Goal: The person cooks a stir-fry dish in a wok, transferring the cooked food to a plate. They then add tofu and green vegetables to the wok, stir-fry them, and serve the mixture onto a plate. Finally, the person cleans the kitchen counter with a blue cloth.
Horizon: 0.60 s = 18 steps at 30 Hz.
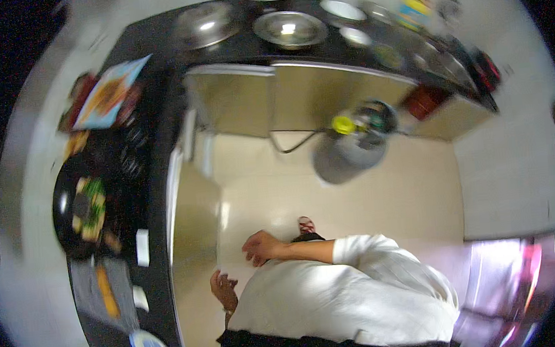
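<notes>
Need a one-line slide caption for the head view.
Left hand and right hand, apparently empty, beside a black counter; a grey gas cylinder stands on the floor.

I can't make out the food [93,214] in the wok [68,226] near the wall edge of the left counter [156,294], only green and pale smears. Toward its far corner, a packet [111,95] blurs too. The white shirt [313,298] hides the left hand's [224,288] forearm.
</notes>
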Tool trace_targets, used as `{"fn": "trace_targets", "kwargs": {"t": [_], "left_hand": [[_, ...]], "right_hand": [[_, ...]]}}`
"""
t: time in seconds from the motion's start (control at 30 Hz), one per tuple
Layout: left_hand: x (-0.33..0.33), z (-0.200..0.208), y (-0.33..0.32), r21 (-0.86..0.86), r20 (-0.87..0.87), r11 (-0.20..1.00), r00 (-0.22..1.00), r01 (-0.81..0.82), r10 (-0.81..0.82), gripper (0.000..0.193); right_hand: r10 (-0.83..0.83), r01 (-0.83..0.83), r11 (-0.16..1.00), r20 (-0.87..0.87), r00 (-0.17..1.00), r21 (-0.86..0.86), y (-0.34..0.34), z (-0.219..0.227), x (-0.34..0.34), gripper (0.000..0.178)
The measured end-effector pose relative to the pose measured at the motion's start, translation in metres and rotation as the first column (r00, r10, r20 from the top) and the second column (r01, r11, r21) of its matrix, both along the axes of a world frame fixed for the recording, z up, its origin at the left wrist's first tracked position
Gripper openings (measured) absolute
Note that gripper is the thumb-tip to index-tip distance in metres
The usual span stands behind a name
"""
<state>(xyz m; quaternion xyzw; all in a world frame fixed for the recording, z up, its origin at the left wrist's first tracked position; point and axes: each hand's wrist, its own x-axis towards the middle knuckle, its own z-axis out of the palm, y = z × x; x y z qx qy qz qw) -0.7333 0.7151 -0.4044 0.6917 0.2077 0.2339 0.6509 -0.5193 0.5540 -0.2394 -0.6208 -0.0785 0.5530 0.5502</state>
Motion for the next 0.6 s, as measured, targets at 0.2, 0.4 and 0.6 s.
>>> {"fn": "trace_targets", "kwargs": {"t": [0.2, 0.4, 0.6], "left_hand": [[0.052, 0.079, -0.009, -0.299, -0.277, 0.951, 0.961, -0.077, -0.009, 0.031], [0.108, 0.044, -0.001, -0.443, -0.211, 0.896, 0.967, 0.035, -0.143, 0.028], [0.215, 0.09, -0.057, -0.325, -0.218, 0.944, 0.966, 0.062, -0.139, 0.031]], "right_hand": [[-0.406, 0.456, 0.862, -0.238, 0.882, 0.222, -0.038, 0.0, 0.059, 0.017], [-0.918, 0.857, 0.396, 0.111, 0.381, 0.33, -0.18, -0.01, 0.256, 0.021], [-0.996, 0.924, 0.013, 0.092, -0.024, 0.381, -0.361, 0.021, 0.43, 0.019]]}}
